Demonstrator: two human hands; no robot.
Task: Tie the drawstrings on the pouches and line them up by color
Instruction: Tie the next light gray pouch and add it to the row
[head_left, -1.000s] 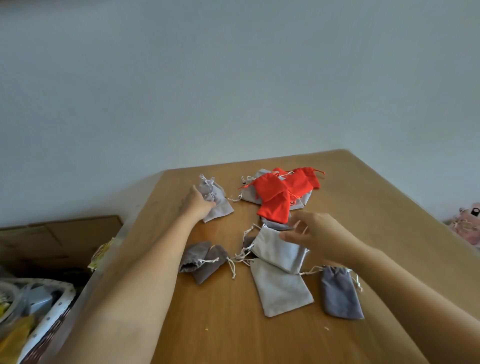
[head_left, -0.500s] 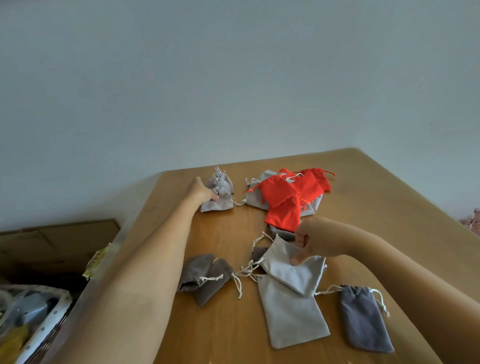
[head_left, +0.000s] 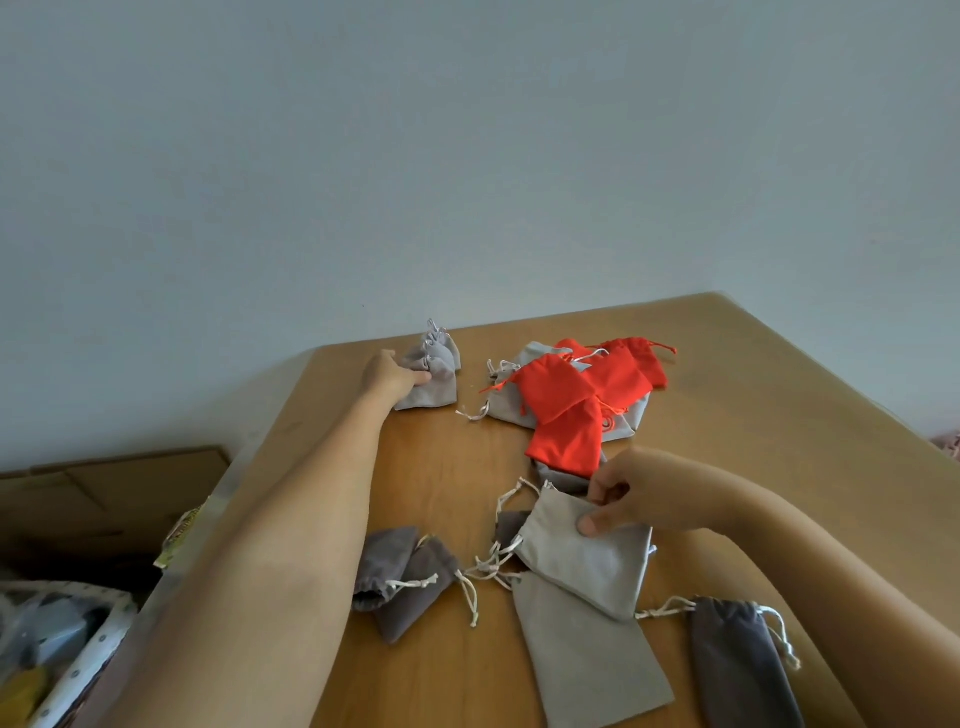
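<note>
Your left hand reaches to the far left corner of the desk. Its fingers lie against the tied pale pouches grouped there, likely nudging them into line; whether they curl round one cannot be told. Your right hand pinches the mouth edge of an untied pale pouch, thumb on front and fingers behind, probably to lift it clear of the flat pale pouch beneath and the tangled cords. The red pouches lie heaped over more pale ones mid-desk, and the dark pouches sit nearer you. The tied group lies near the desk's left edge, so push gently. Open wood along the far right leaves room for the other colours.
</note>
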